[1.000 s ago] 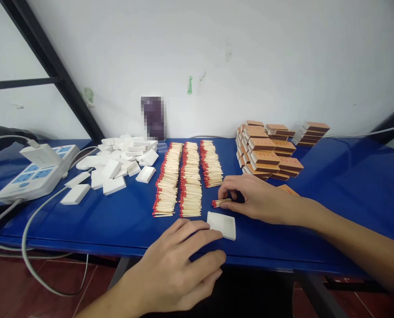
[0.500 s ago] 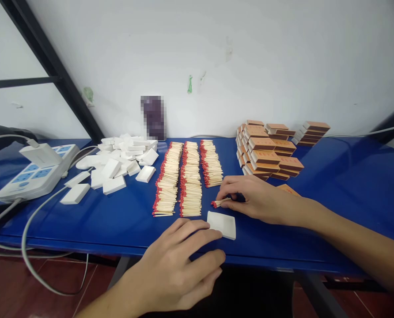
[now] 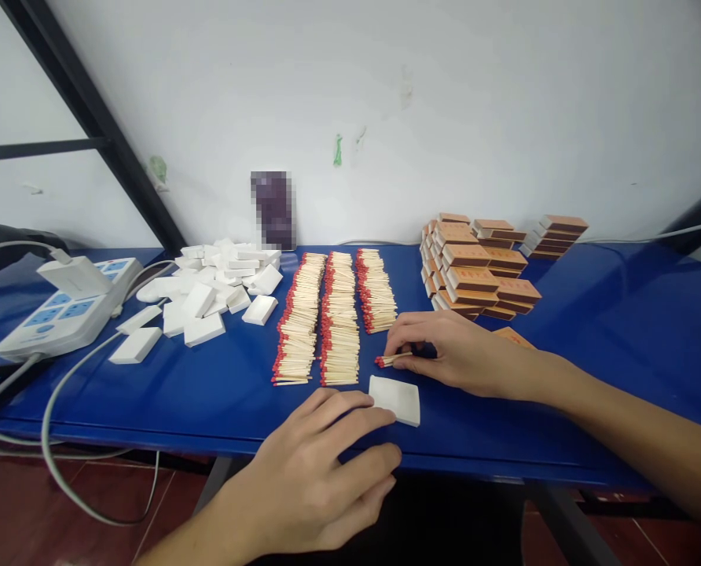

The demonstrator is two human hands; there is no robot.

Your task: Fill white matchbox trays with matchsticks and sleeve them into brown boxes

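Observation:
A white matchbox tray (image 3: 406, 402) lies on the blue tabletop, hollow side up, with no matches visible inside. My left hand (image 3: 321, 472) steadies it, fingertips at its left end and near edge; the other fingers curl below. Just behind the tray, my right hand (image 3: 445, 354) pinches a small bunch of matches (image 3: 389, 361), red heads pointing left. Part of that bunch is hidden by the fingers. Beyond lie three rows of red-headed matches: a left row (image 3: 300, 314), a middle row (image 3: 339, 322) and a shorter right row (image 3: 377, 295).
White trays (image 3: 209, 291) are heaped at the left, near a power strip (image 3: 56, 314) with looping cables. Orange-brown matchboxes (image 3: 474, 279) stand stacked at the back right, with a smaller stack (image 3: 556, 234) beyond. A blurred dark rectangle (image 3: 275, 211) leans on the wall.
The bunch of matches and the right fingertips have shifted very slightly. My left hand and the tray stay in place.

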